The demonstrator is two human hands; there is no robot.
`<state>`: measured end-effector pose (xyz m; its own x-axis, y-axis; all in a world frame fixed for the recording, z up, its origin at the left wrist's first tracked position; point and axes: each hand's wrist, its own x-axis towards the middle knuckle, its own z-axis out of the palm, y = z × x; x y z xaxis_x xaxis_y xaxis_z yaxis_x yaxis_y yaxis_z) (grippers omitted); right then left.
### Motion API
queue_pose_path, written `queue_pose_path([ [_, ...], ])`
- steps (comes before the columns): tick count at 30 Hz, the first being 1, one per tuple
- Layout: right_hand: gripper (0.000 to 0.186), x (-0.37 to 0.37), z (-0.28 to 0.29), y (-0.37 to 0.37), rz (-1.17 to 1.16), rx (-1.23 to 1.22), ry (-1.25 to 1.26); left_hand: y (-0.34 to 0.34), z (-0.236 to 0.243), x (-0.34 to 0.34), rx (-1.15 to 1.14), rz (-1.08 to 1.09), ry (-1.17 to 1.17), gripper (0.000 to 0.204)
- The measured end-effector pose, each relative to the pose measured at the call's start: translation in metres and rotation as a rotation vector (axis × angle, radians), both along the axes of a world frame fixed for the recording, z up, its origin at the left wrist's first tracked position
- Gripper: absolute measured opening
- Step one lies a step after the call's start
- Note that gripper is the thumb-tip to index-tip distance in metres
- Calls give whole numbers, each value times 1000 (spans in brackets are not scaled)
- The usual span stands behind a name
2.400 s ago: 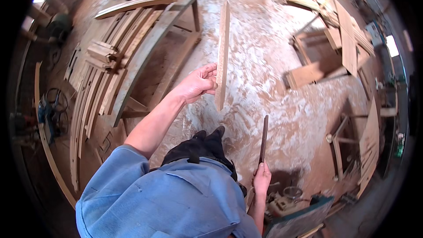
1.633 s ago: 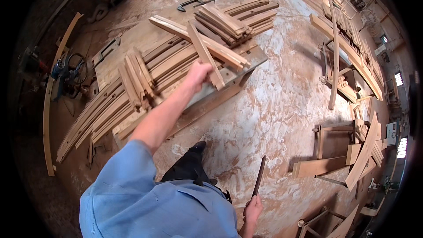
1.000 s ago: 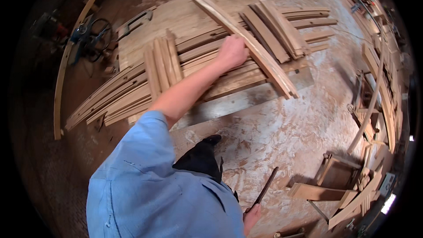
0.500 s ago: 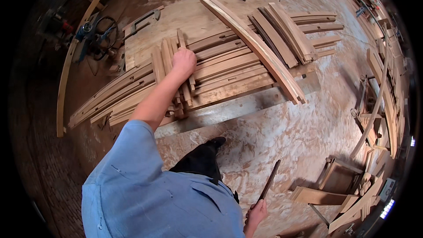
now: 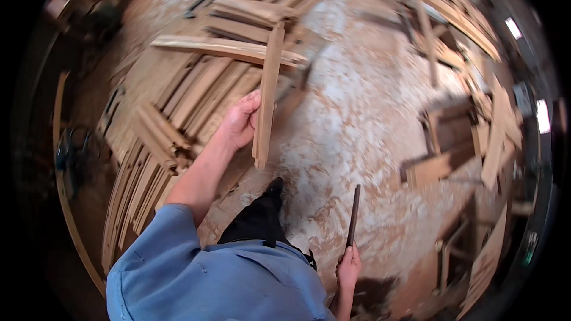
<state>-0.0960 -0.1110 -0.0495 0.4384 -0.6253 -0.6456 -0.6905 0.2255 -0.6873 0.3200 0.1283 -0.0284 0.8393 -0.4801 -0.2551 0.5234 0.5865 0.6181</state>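
My left hand is closed round the side of a short wooden slat, held up off the pile with its near end pointing down at the floor. Low on the right, my right hand grips one end of a thin dark bar, which points away from me; its exact kind is too unclear to name. Beyond my left forearm lie long wooden strips side by side, with a small bundle of short slats across them. A thicker curved piece of wood rests across their far part.
Short boards are stacked beyond the curved piece. C-clamps lie at the left of the board under the pile. On the right, wooden offcuts and panels stand on the dusty floor. A long bent strip rises at far left.
My left hand has lifted the short slat off the pile and brought it to the right. My view has swung right. The dark bar stays in my right hand.
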Motion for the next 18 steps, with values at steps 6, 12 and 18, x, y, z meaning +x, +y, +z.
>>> queue_pose_path([
  [6, 41, -169, -6, 37, -279, -77, -55, -143, 21, -165, -118, -587, 318, 36],
  [12, 43, -350, 0, 104, -738, -89, -84, -254, 22, -394, 174, -1050, 228, 35],
  [18, 43, -506, -18, 169, -1292, -173, -52, -325, -2, -653, 302, -1376, -184, 24],
])
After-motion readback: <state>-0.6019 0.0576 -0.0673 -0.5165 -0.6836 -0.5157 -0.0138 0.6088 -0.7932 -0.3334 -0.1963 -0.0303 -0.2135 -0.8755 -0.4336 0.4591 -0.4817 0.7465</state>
